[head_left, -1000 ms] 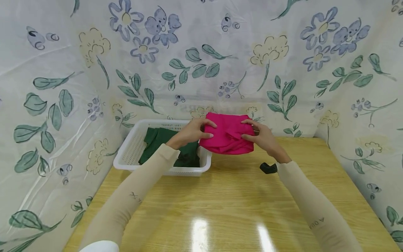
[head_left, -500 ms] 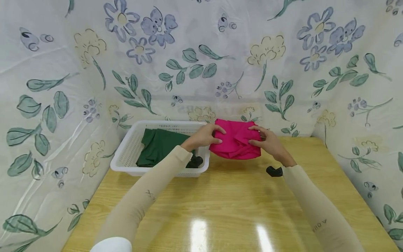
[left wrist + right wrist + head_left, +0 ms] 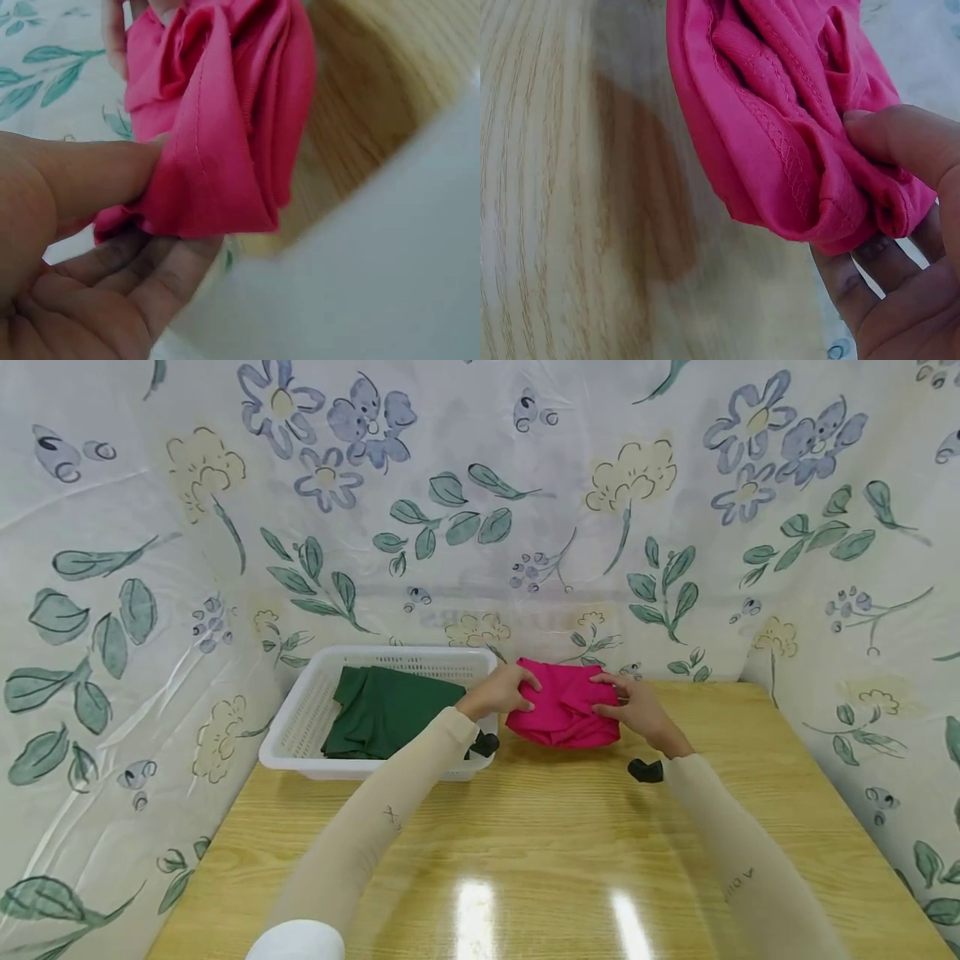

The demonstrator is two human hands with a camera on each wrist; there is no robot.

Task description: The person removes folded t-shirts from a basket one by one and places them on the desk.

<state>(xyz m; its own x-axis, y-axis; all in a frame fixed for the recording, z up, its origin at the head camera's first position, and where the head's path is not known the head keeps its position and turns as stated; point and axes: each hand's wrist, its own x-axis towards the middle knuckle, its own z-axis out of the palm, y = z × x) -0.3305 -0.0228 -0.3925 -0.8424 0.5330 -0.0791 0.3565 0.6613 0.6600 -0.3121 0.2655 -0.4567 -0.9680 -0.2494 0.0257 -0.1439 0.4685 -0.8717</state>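
Over the far part of the wooden table point(image 3: 555, 843), right of the white basket point(image 3: 315, 766), hung a pink cloth bundle point(image 3: 566, 706), left hand point(image 3: 502, 689) and right hand point(image 3: 641, 710) each pinching an end. Only the head view caught green cloth point(image 3: 390, 710) in that basket; the wrist views revealed stitched seams point(image 3: 791, 169)! Sleeve lettering point(image 3: 738, 885) stayed too small to read, while the bundle looked folded, creased, bunched.
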